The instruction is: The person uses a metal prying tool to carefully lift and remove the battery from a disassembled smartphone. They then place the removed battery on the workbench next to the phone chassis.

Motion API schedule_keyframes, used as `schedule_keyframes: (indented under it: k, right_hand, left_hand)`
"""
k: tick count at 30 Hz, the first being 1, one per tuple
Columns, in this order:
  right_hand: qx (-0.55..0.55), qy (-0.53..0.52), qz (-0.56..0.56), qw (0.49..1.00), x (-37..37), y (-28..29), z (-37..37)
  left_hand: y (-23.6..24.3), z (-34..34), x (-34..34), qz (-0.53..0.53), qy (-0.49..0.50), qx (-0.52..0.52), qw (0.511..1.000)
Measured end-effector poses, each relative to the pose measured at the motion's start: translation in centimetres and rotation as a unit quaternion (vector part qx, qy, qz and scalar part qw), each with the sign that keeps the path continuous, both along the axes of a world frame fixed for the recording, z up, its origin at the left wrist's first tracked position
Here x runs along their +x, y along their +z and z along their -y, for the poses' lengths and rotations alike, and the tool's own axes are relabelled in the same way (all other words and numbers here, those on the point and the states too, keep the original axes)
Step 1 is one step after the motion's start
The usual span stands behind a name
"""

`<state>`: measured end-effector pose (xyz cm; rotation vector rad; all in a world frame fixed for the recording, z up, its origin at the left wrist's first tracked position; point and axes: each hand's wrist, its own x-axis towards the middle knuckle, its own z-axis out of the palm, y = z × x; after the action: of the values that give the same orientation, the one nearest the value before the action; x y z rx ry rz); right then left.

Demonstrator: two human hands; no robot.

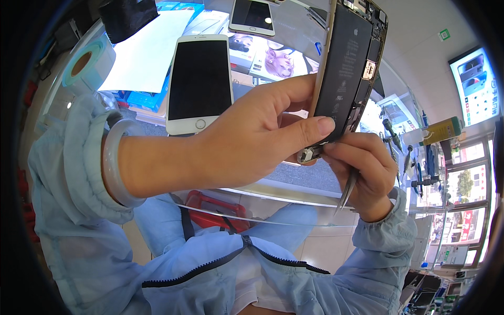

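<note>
My left hand (273,123) is closed round an opened smartphone body (317,79), holding it raised and tilted above the bench. Its screen is off, so the long black battery (346,58) and the circuit parts along the right side show. My left thumb presses at the battery's lower end. At the phone's bottom edge, the fingertips of my right hand (365,168) touch the body near a small metal part. Metal tweezers (346,193) are tucked in that hand, tips pointing down. Exactly what the right fingertips pinch is hidden.
A white phone screen (199,79) lies left of my hands on the glass counter, with another phone (252,17) behind it. A tape roll (84,63), white paper (149,47) and boxes are at left. Screwdrivers (392,128) and a yellow-green bottle (442,131) stand at right.
</note>
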<state>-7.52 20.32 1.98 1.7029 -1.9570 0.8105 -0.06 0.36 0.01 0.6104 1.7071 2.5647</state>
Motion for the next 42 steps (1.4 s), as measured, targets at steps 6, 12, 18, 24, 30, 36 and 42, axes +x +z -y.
schedule_keyframes:
  k: [6,12,18,24,30,36,42]
  right_hand:
    - [-0.009,0.000,-0.005,1.000,-0.2,-0.1,-0.1]
    - [0.003,0.002,0.015,1.000,-0.2,-0.1,-0.1]
    - [-0.014,-0.006,0.020,1.000,0.2,0.0,0.2]
    - [0.004,0.018,0.022,1.000,-0.1,-0.3,0.1]
    - [0.025,0.013,0.051,0.998,-0.1,-0.2,0.0]
    - [-0.019,-0.047,0.062,0.997,-0.5,0.4,-1.4]
    - [-0.027,-0.003,0.046,0.999,-2.8,0.4,-2.4]
  left_hand:
    - [-0.2,-0.1,0.0,-0.010,-0.002,0.020,1.000]
    - [-0.2,0.0,0.0,-0.014,0.000,0.005,1.000]
    - [-0.2,0.0,-0.1,0.000,-0.004,0.015,1.000]
    - [0.0,0.2,0.0,0.016,-0.011,0.000,1.000]
    - [0.2,0.2,0.0,0.015,0.001,-0.038,0.999]
    - [-0.2,0.3,-0.2,0.013,0.005,0.005,1.000]
    - [0.5,1.1,-0.2,0.056,-0.001,0.016,0.998]
